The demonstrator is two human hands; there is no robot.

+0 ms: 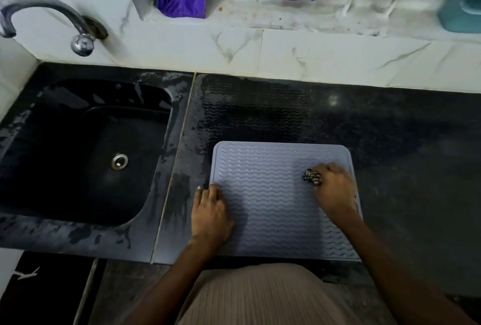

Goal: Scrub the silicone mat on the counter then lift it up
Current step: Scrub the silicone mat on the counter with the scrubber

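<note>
Left hand [210,216] flat on mat [273,210]; right hand [334,189] gripping scrubber [311,176].

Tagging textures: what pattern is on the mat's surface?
Rows of raised wavy lines on a pale blue-grey mat; clearest in the head view.

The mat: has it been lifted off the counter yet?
No, the mat lies flat on the counter, with the left hand pressing its edge and the right hand holding a scrubber on it.
</note>
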